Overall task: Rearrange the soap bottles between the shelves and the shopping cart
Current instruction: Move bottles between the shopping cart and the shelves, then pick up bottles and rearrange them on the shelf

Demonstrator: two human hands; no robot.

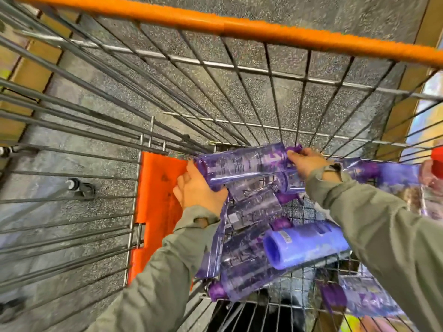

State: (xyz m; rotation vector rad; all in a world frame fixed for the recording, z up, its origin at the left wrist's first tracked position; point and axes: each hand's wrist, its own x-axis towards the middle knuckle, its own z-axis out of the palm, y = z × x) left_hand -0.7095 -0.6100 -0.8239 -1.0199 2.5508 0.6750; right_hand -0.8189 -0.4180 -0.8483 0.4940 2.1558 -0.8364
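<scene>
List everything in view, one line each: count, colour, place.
Shopping cart: one, grey wire, fills the view.
Rim bar: one, orange, across the cart's top.
Seat flap: one, orange plastic, left of the bottles.
Held soap bottle: one, clear purple, sideways above the pile.
Other clear soap bottles: several, purple, piled in the cart's near end; exact count unclear.
Pale bottle: one, opaque lilac-blue, on the pile.
Red cap: one, right edge; what it belongs to is cut off.
Floor: grey speckled, beneath the cart.
Shelf edges: tan, blurred, far left and right.
Left hand: grey-green sleeve, grips the held bottle's base.
Right hand: same sleeve, grips its cap end.
</scene>
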